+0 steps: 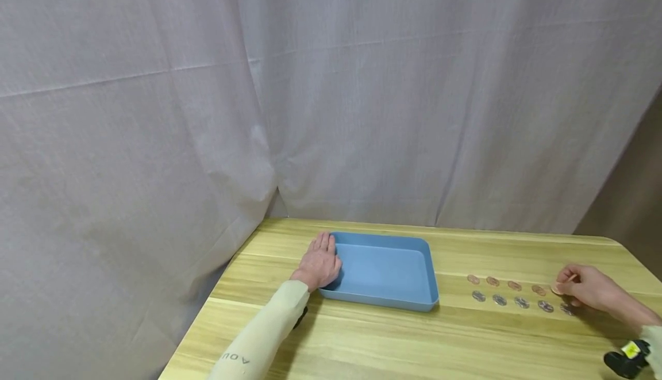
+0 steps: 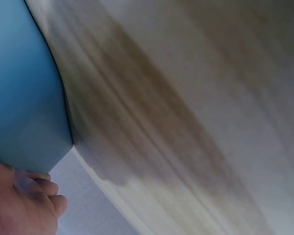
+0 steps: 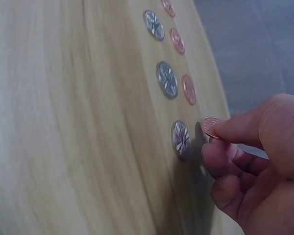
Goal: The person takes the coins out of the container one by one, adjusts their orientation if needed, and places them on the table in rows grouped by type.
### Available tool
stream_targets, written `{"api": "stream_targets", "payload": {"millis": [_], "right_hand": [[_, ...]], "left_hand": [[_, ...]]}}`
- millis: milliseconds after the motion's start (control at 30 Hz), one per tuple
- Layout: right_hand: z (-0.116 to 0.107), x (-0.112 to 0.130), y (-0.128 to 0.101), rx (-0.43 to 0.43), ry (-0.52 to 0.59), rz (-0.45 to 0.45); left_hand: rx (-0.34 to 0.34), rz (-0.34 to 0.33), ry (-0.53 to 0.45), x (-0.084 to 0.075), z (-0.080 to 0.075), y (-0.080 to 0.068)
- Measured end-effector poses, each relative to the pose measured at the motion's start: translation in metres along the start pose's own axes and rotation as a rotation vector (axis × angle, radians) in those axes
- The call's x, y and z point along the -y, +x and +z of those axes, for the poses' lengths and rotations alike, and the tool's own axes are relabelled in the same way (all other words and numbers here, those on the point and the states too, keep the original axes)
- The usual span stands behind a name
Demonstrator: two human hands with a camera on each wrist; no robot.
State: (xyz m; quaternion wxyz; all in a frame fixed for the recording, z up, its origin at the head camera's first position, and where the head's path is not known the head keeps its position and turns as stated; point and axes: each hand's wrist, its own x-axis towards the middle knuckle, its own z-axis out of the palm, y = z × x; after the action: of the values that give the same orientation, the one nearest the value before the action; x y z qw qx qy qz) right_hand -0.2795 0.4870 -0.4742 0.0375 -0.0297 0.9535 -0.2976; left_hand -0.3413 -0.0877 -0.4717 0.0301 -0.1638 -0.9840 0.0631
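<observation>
My left hand (image 1: 319, 263) lies over the left side of a shallow blue tray (image 1: 385, 299), gripping its wall. In the left wrist view, curled fingers (image 2: 48, 191) show beside the blue wall. Nothing lies in the visible part of the tray. On the right, thumb and fingers of my right hand (image 1: 589, 286) pinch a copper-coloured coin (image 3: 210, 125) at the end of a row. Several other copper coins (image 1: 514, 286) form that row. Nearer me runs a row of silver coins (image 1: 522, 302), and its end silver coin (image 3: 181, 139) is just beside my fingertips.
Both rows lie on a light wooden table (image 1: 362, 340), to the right of the tray. A grey curtain (image 1: 362, 110) hangs behind the table's far edge and along the left.
</observation>
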Motion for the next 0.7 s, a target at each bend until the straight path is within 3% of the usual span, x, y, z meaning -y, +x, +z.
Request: {"api": "stream_targets", "payload": {"millis": [200,367,700], "right_hand": [[0.004,-0.009,-0.005,0.043,0.041,0.007],[0.006,-0.014,-0.005,0.030,0.059,-0.002],[0.008,-0.017,0.002,-0.030,-0.025,-0.025]], "left_hand": [[-0.008,0.011,-0.001,0.000,0.005,-0.001],[-0.007,0.006,-0.021,0.000,0.006,-0.001],[-0.025,-0.010,-0.045,0.001,0.002,0.001]]}}
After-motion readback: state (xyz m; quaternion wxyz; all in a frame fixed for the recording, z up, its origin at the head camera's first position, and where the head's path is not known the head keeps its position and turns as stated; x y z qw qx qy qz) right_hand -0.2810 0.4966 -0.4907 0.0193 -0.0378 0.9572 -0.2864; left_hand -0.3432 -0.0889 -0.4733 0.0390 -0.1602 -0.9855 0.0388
